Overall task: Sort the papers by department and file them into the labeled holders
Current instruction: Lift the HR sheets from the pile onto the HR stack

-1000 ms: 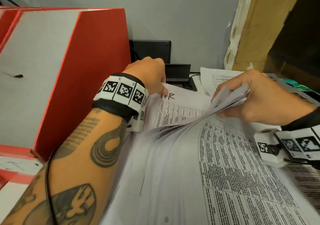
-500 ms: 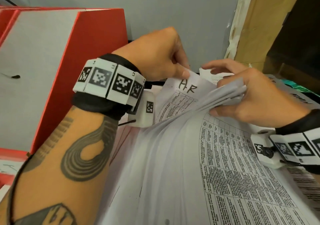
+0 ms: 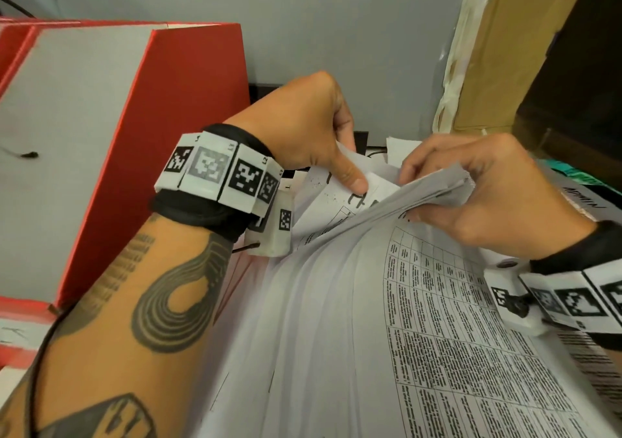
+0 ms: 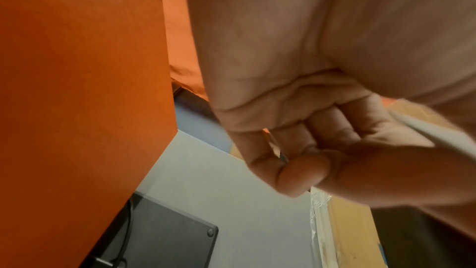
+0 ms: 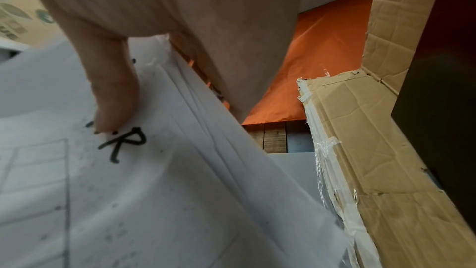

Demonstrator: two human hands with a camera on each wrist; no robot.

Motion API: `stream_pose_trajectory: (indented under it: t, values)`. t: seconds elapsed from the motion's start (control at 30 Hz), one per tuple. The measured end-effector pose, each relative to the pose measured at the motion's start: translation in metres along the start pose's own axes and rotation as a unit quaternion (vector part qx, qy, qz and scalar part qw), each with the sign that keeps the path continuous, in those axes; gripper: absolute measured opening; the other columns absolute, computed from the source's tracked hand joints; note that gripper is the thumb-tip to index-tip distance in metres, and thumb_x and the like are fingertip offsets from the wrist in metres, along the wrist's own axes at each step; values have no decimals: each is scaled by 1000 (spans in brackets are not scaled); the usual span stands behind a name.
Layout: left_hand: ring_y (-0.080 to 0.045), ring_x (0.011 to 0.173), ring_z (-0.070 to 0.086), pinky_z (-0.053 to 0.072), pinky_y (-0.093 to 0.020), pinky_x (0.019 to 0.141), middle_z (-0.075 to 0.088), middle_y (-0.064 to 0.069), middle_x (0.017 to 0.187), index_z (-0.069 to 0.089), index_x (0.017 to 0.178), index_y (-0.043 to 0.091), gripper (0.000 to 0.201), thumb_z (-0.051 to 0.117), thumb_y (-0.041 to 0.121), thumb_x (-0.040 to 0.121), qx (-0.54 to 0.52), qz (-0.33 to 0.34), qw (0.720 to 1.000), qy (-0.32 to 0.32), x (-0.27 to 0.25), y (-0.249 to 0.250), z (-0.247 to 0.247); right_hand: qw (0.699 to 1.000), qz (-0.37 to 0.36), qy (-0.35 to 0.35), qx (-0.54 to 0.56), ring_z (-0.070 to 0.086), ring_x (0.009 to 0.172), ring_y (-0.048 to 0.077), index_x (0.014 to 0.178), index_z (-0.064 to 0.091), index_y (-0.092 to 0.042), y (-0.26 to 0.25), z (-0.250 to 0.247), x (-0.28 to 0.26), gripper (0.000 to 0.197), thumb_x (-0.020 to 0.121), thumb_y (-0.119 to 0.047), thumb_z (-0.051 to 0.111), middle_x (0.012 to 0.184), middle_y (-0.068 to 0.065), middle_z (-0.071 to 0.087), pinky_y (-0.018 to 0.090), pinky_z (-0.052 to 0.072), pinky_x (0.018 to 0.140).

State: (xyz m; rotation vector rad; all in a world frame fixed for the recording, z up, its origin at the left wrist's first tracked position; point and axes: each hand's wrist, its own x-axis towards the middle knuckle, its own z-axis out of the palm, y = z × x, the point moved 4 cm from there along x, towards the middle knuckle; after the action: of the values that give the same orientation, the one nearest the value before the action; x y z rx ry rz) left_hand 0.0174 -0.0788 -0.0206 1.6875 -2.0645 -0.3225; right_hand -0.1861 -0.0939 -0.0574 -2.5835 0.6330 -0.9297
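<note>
Your right hand (image 3: pixel 498 195) grips the lifted stack of papers (image 3: pixel 336 303); your left hand (image 3: pixel 313 128) pinches one sheet (image 3: pixel 323 198) beneath it.

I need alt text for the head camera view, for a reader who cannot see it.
Two hands leaf through a stack of printed papers: the right hand lifts a bundle of corners, the left hand pinches one sheet underneath. A red file holder stands at left.

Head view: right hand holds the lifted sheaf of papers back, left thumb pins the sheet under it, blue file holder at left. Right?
Not quite: the file holder is red, as the head view shows. The rest holds: right hand holds the lifted sheaf, left hand thumbs the sheet beneath.
</note>
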Motion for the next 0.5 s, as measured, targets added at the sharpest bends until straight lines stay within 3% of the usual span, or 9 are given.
stream_pose_trajectory:
  t: [0.07,0.13,0.27,0.3,0.37,0.43,0.5]
  values:
    - [-2,55,65,49,-14,50,74,8,64,77,67,17,35,98,42,53,-2,0,1000,0,0,-1,0,999,13,-32,12,72,87,10,77,75,-33,2,3,-1,30,71,-8,90,90,-13,76,25,57,78]
    - [0,60,68,51,-15,56,75,11,68,80,72,19,28,93,43,63,-17,-3,1000,8,0,-3,-2,998,31,-48,3,71,82,10,78,73,-28,5,5,-2,29,70,-5,90,82,-11,74,29,55,74]
    - [-2,79,73,60,-33,87,78,14,79,83,86,25,12,77,35,91,-20,-11,999,34,0,-12,-7,996,64,-45,36,70,77,11,95,64,-31,7,-1,-2,55,63,0,95,79,-8,69,24,56,70]
    - [-1,80,73,60,-34,89,78,15,79,82,87,26,10,77,33,91,-13,-18,999,35,1,-14,-7,996,60,-55,33,69,75,14,97,68,-30,6,-1,-1,52,63,0,95,77,-7,68,28,56,70]
    - [0,78,72,60,-31,89,77,16,77,82,86,26,6,81,31,88,-11,-28,999,23,-1,-13,-6,996,41,-76,20,66,74,16,84,77,-26,3,0,-1,36,64,-2,94,76,-9,66,40,55,70]
    - [1,75,72,59,-27,87,77,16,74,82,85,25,7,85,32,83,-24,-17,1000,7,-3,-6,-6,997,33,-69,23,66,87,15,72,78,-23,1,1,-2,22,62,-10,94,91,-11,66,45,54,76]
    - [-1,74,74,59,-24,84,78,11,74,82,85,22,14,88,32,78,-68,11,998,-12,-9,6,-7,998,29,-56,9,62,114,9,68,78,-24,-1,3,-1,19,59,-18,93,123,-14,61,39,52,94]
